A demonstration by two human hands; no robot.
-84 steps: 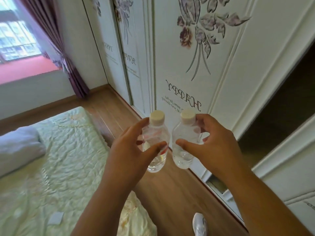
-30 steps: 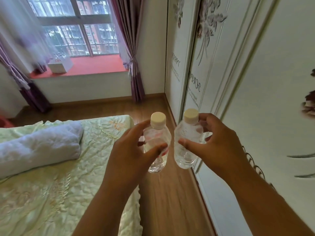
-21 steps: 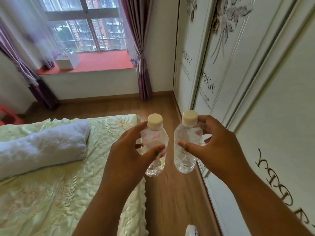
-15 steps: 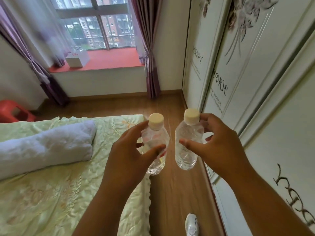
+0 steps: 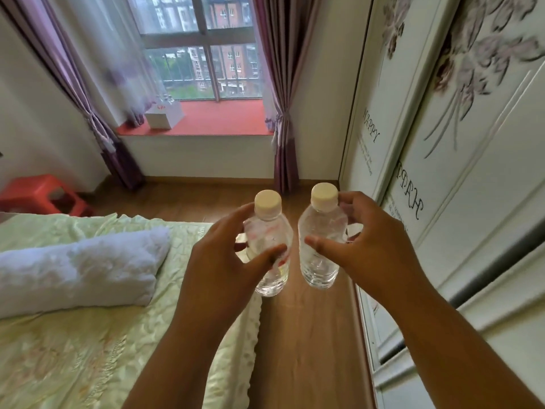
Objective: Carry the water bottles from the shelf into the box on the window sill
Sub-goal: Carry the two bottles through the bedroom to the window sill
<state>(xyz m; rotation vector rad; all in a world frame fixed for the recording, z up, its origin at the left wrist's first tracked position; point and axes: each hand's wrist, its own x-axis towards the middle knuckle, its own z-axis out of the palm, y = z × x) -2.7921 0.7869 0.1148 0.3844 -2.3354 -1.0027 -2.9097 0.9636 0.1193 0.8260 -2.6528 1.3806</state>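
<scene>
Bedroom, hands gripping two upright bottles

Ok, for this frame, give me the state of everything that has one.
Left hand: grips the left bottle.
Right hand: grips the right bottle.
Left bottle: capped, upright, held.
Right bottle: capped, upright, held.
Box: on the sill, open-topped, bottles inside.
Curtains: tied back.

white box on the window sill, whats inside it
A few clear bottle tops stick up above the white box on the red window sill. The box walls hide the rest, so their count is unclear.
</scene>
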